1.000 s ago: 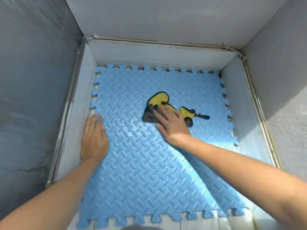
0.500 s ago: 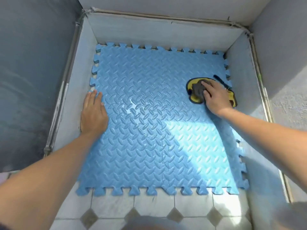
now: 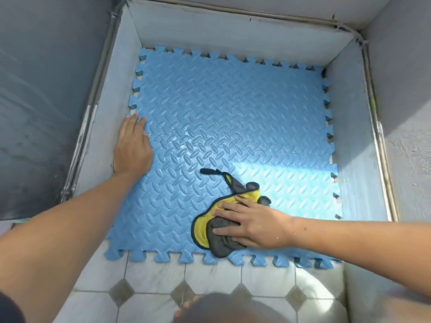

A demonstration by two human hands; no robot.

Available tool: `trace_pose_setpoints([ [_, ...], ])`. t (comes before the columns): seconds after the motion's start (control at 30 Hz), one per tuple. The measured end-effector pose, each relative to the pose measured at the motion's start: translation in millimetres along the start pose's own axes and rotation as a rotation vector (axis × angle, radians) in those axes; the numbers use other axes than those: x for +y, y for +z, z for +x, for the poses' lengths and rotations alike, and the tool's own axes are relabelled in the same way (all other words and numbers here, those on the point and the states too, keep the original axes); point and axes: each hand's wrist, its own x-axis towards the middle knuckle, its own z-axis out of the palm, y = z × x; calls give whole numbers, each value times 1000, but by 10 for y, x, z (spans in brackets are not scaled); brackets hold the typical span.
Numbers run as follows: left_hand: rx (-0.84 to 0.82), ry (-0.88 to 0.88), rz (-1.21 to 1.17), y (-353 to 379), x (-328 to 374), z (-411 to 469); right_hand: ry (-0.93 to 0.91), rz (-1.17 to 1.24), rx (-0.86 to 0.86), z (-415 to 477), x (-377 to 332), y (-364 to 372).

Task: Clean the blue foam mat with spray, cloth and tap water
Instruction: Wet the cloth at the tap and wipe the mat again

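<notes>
The blue foam mat (image 3: 233, 117) with a raised tread pattern and jigsaw edges lies flat on the floor of a walled corner. A yellow and grey cloth (image 3: 205, 227) lies crumpled on the mat's near right part, with a dark strap trailing up and left. My right hand (image 3: 254, 223) presses flat on the cloth, fingers pointing left. My left hand (image 3: 133, 148) lies palm down on the mat's left edge, fingers spread, holding nothing. A wet sheen shows on the mat's middle. No spray bottle or tap is in view.
Low pale walls (image 3: 233, 36) close the mat in at the far, left and right sides, with pipes along their tops. White floor tiles with grey diamonds (image 3: 210, 278) run along the near edge. A knee shows at the bottom of the view.
My right hand has dragged the cloth from the mat's far right side down to its near right part. My left hand has stayed on the left edge.
</notes>
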Motion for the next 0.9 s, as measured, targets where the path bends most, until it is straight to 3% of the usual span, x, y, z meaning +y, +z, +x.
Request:
trace_pose_setpoints([
  [0.1, 15, 15, 6, 13, 4, -11, 124, -42, -6, -385, 636, -128],
  [0.2, 23, 23, 13, 12, 17, -15, 589, -49, 129, -462, 1372, -325],
  [0.3, 20, 31, 27, 35, 10, -5, 1089, 169, 308, -52, 1716, -512],
  [0.4, 23, 41, 29, 43, -1, -9, 1322, 266, 434, 684, 1552, -593],
  [0.5, 27, 44, 20, 51, -14, -7, 1079, 166, 417, 1257, 948, -530],
  [0.67, 27, 44, -5, 62, -62, 13, 257, 39, 174, 1430, -339, -146],
  [0.73, 22, 39, -8, 54, -53, 8, 16, -26, 101, 1178, -575, 38],
  [0.8, 23, 42, -1, 47, -43, 5, -106, -41, 86, 844, -448, 103],
  [0.9, 19, 28, -10, 44, -38, 11, -44, -48, 88, 326, 149, 11],
])
